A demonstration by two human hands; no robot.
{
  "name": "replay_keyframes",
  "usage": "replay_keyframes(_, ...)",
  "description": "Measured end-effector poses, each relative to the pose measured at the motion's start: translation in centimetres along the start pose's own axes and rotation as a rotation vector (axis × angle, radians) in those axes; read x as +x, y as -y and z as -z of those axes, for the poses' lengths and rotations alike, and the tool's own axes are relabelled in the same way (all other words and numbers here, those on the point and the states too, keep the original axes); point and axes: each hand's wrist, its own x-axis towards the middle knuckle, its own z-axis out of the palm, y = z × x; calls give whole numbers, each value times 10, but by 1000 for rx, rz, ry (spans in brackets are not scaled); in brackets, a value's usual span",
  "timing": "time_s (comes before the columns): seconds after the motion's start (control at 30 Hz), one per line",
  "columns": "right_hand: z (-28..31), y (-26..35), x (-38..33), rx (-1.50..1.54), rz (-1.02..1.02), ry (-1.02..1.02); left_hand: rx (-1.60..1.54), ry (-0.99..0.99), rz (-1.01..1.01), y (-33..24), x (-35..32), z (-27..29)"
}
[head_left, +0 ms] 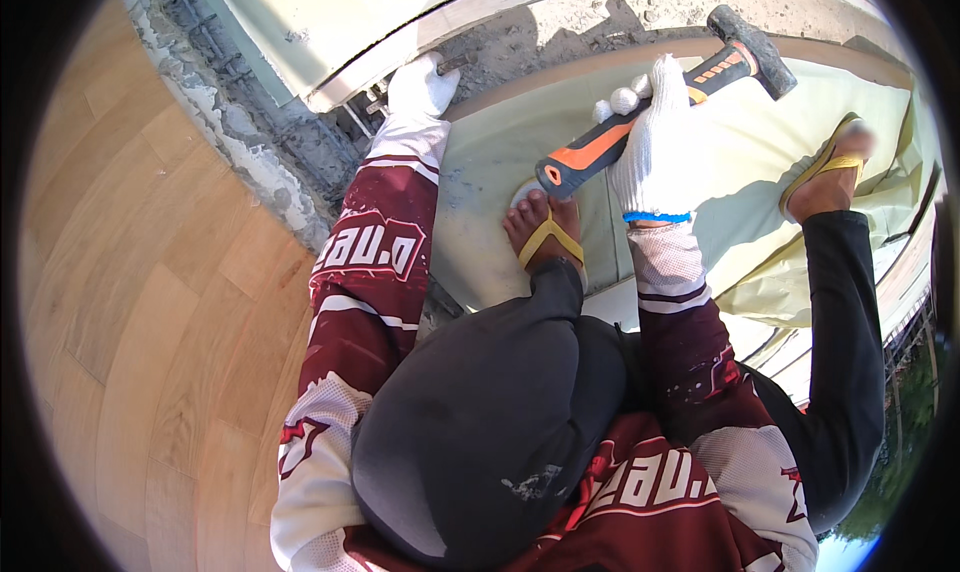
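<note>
My right hand [655,142], in a white knit glove with a blue cuff edge, is wrapped round the orange-and-black handle of a hammer [590,154]. The hammer's dark, blocky steel head [755,52] points away to the far right, over the concrete edge. My left hand [422,88], also gloved in white, is closed at the corner of a pale panel [330,82]. A short, dull metal piece [460,62] shows by its fingers; what the hand grips is mostly hidden.
A broken concrete gap with exposed wire [255,102] runs between the wood-look floor [170,302] on the left and the panel. Pale green sheeting [480,192] lies under my feet in yellow-strapped sandals [548,237]. Rough concrete [590,37] borders the far side. Greenery shows at lower right.
</note>
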Motion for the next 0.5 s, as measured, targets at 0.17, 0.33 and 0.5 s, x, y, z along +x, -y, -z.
replay_keyframes(0.17, -11, -69, -12, -639, -452, 440, 43, 100, -18, 0, -10, -4)
replay_keyframes(0.33, 14, -36, 6, -278, -357, 315, 62, 140, 37, 0, -11, -7)
replay_keyframes(0.5, 3, -15, 17, -6, -48, 124, -8, 62, 48, 5, 6, -3)
